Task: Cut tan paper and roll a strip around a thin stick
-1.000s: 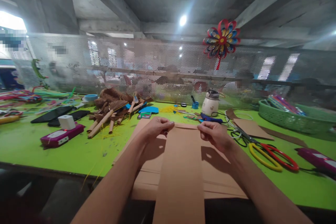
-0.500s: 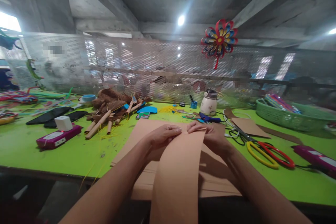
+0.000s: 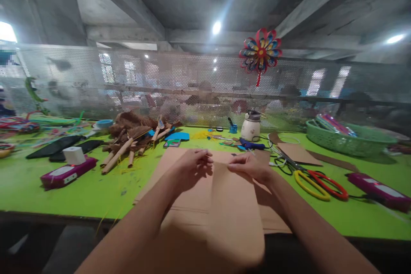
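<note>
Pinching a brown paper strip point(image 3: 236, 209) with the right hand point(image 3: 250, 166) — holding the left hand point(image 3: 194, 165) loosely spread just beside it.

Has paper sheets point(image 3: 189, 200) front-centre on the tabletop point(image 3: 107, 197), a paper strip point(image 3: 236, 212) over them; shows scissors point(image 3: 302, 170) to their right, a basket point(image 3: 349, 142) beyond; has a socket block point(image 3: 66, 174) left, a charger point(image 3: 73, 155) on it; shows a jug point(image 3: 250, 129) and screen point(image 3: 176, 72) behind.

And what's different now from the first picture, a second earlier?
The left hand has opened and seems to have let go of the paper strip, whose near part has swung rightward; the right hand still holds its far end. The scissors and basket stayed put.
</note>
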A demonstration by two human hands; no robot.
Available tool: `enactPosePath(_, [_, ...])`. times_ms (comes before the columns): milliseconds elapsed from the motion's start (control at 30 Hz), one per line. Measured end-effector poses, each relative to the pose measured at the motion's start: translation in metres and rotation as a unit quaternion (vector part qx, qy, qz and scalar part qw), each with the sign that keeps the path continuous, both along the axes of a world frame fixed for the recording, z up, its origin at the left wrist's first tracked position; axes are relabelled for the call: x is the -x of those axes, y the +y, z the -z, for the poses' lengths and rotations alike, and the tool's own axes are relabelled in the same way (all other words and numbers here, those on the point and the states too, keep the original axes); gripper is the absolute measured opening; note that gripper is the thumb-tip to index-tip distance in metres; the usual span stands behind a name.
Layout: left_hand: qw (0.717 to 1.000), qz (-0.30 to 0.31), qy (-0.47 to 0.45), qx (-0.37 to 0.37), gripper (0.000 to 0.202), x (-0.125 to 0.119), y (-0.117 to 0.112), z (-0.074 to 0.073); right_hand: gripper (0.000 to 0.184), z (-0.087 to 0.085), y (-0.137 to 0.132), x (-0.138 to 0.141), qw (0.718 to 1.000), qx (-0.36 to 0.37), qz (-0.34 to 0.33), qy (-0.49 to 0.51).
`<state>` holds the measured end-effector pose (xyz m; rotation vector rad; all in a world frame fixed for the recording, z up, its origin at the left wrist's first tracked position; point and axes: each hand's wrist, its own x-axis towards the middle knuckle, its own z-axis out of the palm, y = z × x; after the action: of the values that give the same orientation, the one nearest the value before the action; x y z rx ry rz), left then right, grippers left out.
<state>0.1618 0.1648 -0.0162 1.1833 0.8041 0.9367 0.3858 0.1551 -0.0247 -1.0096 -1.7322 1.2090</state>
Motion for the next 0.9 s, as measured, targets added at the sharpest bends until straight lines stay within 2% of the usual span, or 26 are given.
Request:
enactPosePath(67, [0.999, 0.037, -0.014, 0.006, 0.026, -0.002, 0.0, 0.0, 0.029, 0.001, -0.002, 0.004, 0.998, -0.017, -0.042, -0.044])
enactPosePath(133, [0.995, 0.102, 0.004, -0.006, 0.03, -0.004, 0.001, 0.001, 0.028, 0.002, -0.001, 0.007, 0.995, -0.047, -0.053, -0.066])
enactPosePath(233, [0.98, 0.147, 0.099, -0.093, 0.034, -0.006, 0.005, 0.0, 0.03, 0.007, 0.003, 0.011, 0.994, -0.065, -0.029, -0.08])
enactPosePath(333, [0.96, 0.129, 0.176, -0.176, 0.037, -0.005, 0.009, -0.003, 0.031, 0.012, 0.008, 0.013, 0.993, -0.068, 0.026, -0.088])
enactPosePath(433, [0.947, 0.115, 0.211, -0.215, 0.029, -0.004, 0.011, -0.002, 0.029, 0.015, 0.01, 0.013, 0.988, -0.097, 0.066, -0.101])
enactPosePath(500, [0.943, 0.098, 0.218, -0.229, 0.021, -0.006, 0.012, 0.001, 0.027, 0.015, 0.011, 0.01, 0.987, -0.106, 0.066, -0.098])
enactPosePath(667, [0.959, 0.042, 0.184, -0.212, 0.016, -0.009, 0.011, 0.002, 0.023, 0.013, 0.009, 0.0, 0.998, -0.038, 0.03, -0.04])
enactPosePath(900, [0.969, 0.041, 0.148, -0.193, 0.012, -0.006, 0.011, 0.004, 0.024, 0.019, 0.01, 0.002, 0.995, 0.0, 0.078, 0.058])
